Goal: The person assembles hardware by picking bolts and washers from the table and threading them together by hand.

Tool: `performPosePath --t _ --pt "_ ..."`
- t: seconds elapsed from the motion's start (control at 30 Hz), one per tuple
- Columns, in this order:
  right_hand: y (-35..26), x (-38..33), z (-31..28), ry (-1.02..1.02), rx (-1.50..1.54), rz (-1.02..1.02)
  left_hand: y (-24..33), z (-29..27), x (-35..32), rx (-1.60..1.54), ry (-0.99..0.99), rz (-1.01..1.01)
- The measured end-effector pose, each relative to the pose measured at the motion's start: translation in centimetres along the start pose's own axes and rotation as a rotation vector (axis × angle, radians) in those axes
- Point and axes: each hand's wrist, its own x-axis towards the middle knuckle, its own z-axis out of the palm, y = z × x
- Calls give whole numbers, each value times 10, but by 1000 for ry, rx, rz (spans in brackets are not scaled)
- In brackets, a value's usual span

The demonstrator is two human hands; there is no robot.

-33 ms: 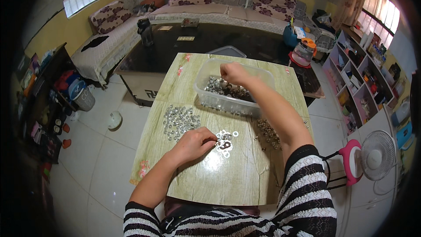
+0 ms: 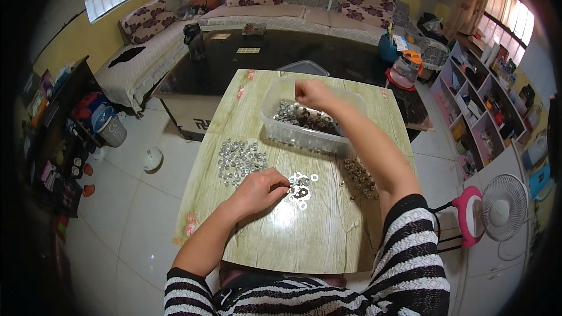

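The left hand [image 2: 257,190] sat low in the middle of the frame, on the table. Its fingers were curled in tight, and the tips pinched at a small bunch of flat metal rings [image 2: 301,186]. The rings lay just to the right of the fingertips, touching them. I could not tell if a ring was really held between the tips. The little bunch was round and flat, so it had no long way to it.

The right hand [image 2: 310,90] was higher up, in the middle of the frame, over a clear plastic tub [image 2: 275,96]. Its fingers were bunched shut, pointing down into the metal bits [image 2: 307,118] in the tub. I could not see if it held any. The left hand was much nearer to the rings than the right hand was.

A big spread of shiny pieces [image 2: 240,159] lay to the left of the rings. A pile of darker pieces [image 2: 360,177] lay to the right.

The table [image 2: 316,240] had a pale green wood look and a shine on it. Behind it stood a dark low table [image 2: 293,50] and a long sofa [image 2: 263,11]. A fan [image 2: 497,210] stood at the lower right, and the floor [image 2: 117,222] was white tile.
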Motion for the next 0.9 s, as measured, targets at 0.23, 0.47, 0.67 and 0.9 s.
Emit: performPosePath --t 0.23,0.47,0.67,0.9 --pt "-46 -72 -54 52 803 -9 5 -1 -1 -97 88 -33" --pt "-81 -175 0 -16 927 143 4 9 7 -432 61 -97" --pt "-90 -190 29 150 575 -49 4 15 5 -451 14 -194" --pt "-87 -196 44 186 752 25 -4 22 5 -641 -23 -261"
